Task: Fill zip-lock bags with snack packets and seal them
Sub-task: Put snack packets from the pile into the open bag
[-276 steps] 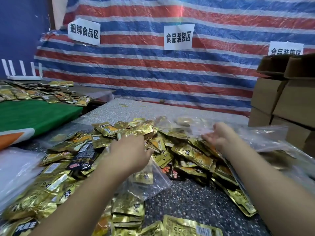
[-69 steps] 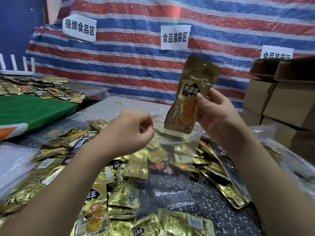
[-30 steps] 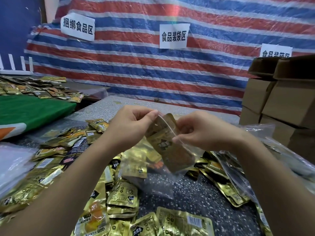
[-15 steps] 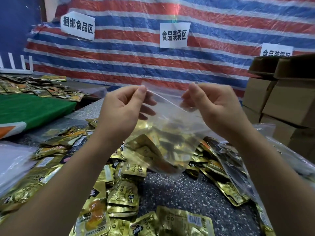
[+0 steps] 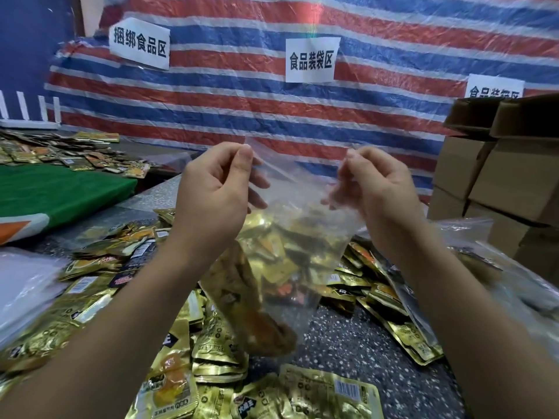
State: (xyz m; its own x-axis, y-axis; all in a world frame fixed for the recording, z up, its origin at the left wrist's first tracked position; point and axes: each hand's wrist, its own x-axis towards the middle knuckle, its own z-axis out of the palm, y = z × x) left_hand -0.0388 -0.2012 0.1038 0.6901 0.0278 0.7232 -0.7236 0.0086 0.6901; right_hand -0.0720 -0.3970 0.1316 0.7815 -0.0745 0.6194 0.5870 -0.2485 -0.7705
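While both hands were raised above the table, the left hand (image 5: pixel 211 192) pinched the top left corner of the clear zip-lock bag (image 5: pixel 298 189) between thumb and forefinger, its other fingers loosely curled behind the film. The right hand (image 5: pixel 375 189) gripped the opposite top corner, fingers bunched close around the plastic, so the bag's mouth stretched between the two sets of fingertips. Whether the zip strip was closed could not be told (the film was too clear to read there). Below the fingers the bag hung down, and a gold snack packet (image 5: pixel 242 300) lay slanted inside it, sagging toward the bottom left corner under the left wrist. Beneath the hanging bag, loose gold packets (image 5: pixel 211 349) were heaped on the speckled table (image 5: pixel 348 340). Off past the right hand's knuckles stood stacked cardboard boxes (image 5: pixel 499 182); beyond both sets of fingertips hung a striped tarpaulin (image 5: pixel 242 95).
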